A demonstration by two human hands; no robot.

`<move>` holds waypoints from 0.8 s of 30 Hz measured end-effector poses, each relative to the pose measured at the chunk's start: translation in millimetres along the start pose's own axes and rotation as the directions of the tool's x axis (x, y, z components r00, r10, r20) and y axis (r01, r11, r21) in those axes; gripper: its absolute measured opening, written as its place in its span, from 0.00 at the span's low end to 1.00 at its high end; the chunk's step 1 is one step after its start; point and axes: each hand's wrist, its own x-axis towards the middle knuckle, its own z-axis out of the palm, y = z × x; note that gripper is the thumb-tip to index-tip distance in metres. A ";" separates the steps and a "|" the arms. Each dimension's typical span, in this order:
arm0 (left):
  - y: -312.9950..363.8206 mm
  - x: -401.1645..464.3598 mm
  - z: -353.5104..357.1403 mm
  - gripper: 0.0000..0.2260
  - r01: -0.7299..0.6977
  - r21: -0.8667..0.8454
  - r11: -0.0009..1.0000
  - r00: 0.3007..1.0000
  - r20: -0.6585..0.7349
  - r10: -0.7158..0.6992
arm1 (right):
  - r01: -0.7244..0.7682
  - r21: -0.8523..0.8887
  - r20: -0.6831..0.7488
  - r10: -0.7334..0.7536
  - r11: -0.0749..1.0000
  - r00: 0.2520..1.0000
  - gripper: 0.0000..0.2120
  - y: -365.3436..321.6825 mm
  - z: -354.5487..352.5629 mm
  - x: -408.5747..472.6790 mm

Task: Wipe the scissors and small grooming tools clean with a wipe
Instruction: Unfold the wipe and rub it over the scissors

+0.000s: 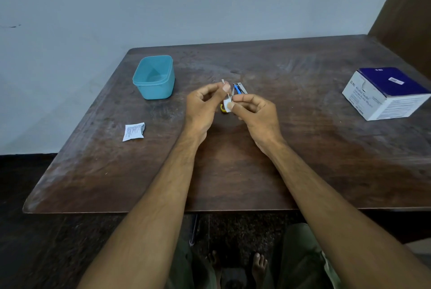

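Both hands meet over the middle of a worn wooden table [303,148] as a person cleans a thin metal grooming tool [225,88]. Left hand [203,106] pinches the slim tool between thumb and curled fingers, its tip poking up past the thumbnail. Right hand [254,111] pinches a small white wipe [227,103] around the tool's lower shank, fingers curled in.

Just behind the hands, lying on the table, are more small tools: scissors [236,89] with a blue handle and a metal nail clipper [242,87] beside them. A yellow loop [222,108], seemingly another handle, peeks out under the hands; what it belongs to cannot be made out.

A torn white wipe sachet [133,131] lies near the left edge. An open teal tub [154,76] stands at the far left and looks empty. A blue-and-white box of alcohol swabs [384,95] sits at the far right.

Judging by the empty tub and the cluster of tools not yet picked up, the job appears to be at an early stage: one tool is under the wipe, the scissors and clipper probably remain.
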 end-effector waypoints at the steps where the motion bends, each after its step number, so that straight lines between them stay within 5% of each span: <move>1: 1.2 1.3 -0.9 0.02 -0.005 0.008 1.000 1.000 0.019 0.005 | 0.000 -0.005 0.010 0.000 1.000 1.000 0.08 -0.1 -0.6 -0.2; 8: 13.0 11.9 -7.0 0.02 -0.026 -0.111 0.993 0.999 -0.034 0.022 | 0.027 -0.104 0.114 -0.016 0.994 0.993 0.10 2.9 1.5 -2.2; 24: 9.1 -1.5 -8.6 0.06 -0.034 -0.014 0.999 0.995 0.092 0.036 | -0.071 0.020 0.121 0.068 0.997 0.990 0.06 -4.8 -1.0 0.9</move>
